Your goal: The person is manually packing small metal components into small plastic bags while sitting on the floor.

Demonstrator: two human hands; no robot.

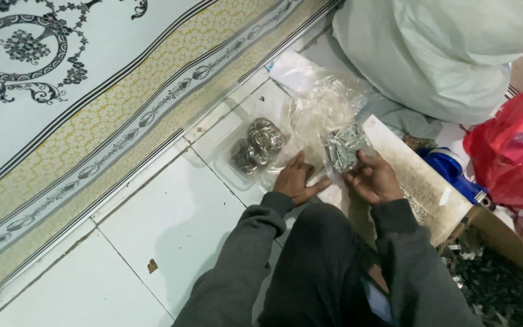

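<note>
Right hand grips metal bits (bagged).

Home floor used as an informal workplace: white glazed floor tiles, an ornate patterned carpet far left, a brown cardboard box of metal scraps near right.
</note>
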